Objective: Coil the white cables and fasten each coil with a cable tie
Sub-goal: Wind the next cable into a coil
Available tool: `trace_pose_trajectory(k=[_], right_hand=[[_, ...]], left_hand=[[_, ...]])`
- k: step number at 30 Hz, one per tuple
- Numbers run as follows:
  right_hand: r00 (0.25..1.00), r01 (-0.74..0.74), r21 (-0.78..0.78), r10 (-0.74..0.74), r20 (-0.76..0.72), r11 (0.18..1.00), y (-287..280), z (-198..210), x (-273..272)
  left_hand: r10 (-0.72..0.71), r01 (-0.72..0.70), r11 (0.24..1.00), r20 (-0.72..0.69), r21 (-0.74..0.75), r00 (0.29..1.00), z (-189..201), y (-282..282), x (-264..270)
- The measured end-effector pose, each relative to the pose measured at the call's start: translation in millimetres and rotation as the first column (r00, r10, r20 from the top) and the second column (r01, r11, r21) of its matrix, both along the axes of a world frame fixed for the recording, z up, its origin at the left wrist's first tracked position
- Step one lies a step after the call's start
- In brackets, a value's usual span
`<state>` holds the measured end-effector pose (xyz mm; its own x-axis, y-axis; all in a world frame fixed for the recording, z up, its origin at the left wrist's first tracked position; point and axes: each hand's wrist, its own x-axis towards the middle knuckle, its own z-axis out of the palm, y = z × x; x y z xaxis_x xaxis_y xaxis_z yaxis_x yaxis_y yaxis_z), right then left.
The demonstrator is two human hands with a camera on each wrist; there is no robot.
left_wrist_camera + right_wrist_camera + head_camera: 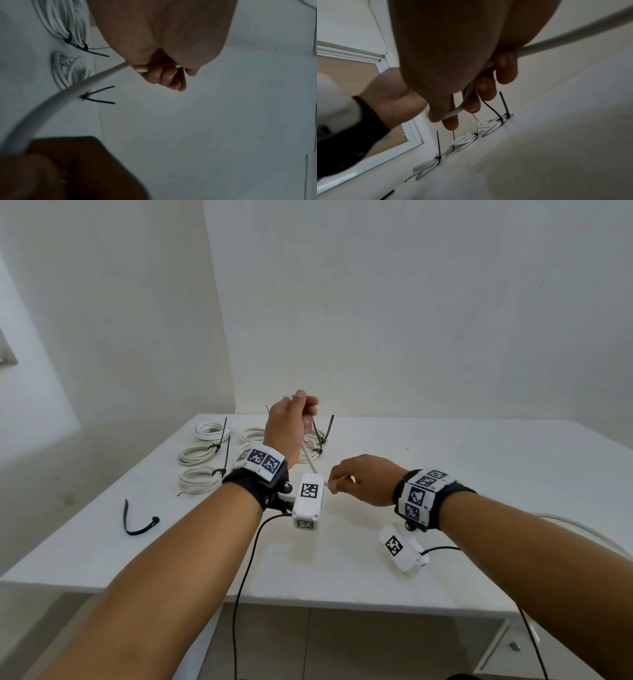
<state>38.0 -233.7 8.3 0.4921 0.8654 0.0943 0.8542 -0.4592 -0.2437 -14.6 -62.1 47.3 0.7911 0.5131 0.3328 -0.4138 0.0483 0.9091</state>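
Note:
A loose white cable [310, 460] runs taut between my two hands above the white table [445, 460]. My left hand [294, 412] is raised at the back, and in the left wrist view its fingers [163, 77] curl round the cable's end [77, 92]. Lower and nearer, my right hand [344, 479] pinches the same cable. The right wrist view shows that hand's fingers [506, 67] wrapped round a bend of the cable [573, 36], which goes off to the upper right. A loose black cable tie [137, 523] lies at the front left.
Several coils [202, 453] of white cable, each bound with a black tie, lie in rows at the table's back left, just beyond my left hand. The rest of the loose cable [582, 530] trails over the table's right edge. A white wall stands behind the table.

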Motion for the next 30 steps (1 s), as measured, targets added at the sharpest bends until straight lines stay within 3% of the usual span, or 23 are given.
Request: trace_pose_trajectory(k=[2, 5, 10, 16, 18, 20, 23, 30], right_hand=[[0.999, -0.021, 0.008, 0.021, 0.028, 1.000, -2.5, 2.0, -1.5], [0.996, -0.046, 0.036, 0.043, 0.083, 0.998, -8.2, 9.9, -3.2], [0.979, -0.147, 0.138, 0.124, 0.161, 0.979, -13.9, 33.2, -2.8], [0.997, -0.083, 0.297, 0.077, 0.032, 0.951, -24.1, 55.4, 10.5], [0.999, -0.045, 0.352, 0.052, -0.010, 0.935, -26.8, 56.8, 16.7], [0.998, -0.021, 0.394, 0.044, -0.051, 0.919, -27.2, 57.2, 20.4], [0.992, 0.016, 0.450, 0.041, -0.116, 0.893, -26.3, 55.2, 23.6], [0.981, 0.047, 0.546, 0.065, -0.184, 0.836, -12.6, 39.8, 16.1]], left_hand=[[0.113, -0.094, 0.972, -0.079, 0.215, 0.991, -9.0, 1.4, 2.8], [0.214, -0.055, 0.812, -0.207, 0.581, 0.955, -21.1, 0.6, 0.5], [0.147, 0.242, 0.641, -0.426, 0.728, 0.893, -33.6, -3.1, -7.2], [-0.127, 0.463, 0.681, -0.531, 0.567, 0.838, -33.2, -16.7, -23.9], [-0.244, 0.497, 0.749, -0.516, 0.437, 0.821, -36.0, -21.6, -25.2], [-0.371, 0.533, 0.805, -0.480, 0.261, 0.795, -39.0, -25.6, -28.3], [-0.516, 0.599, 0.796, -0.418, 0.089, 0.748, -38.4, -28.1, -32.0], [-0.657, 0.654, 0.753, -0.133, -0.067, 0.742, -7.4, -38.6, -37.8]])
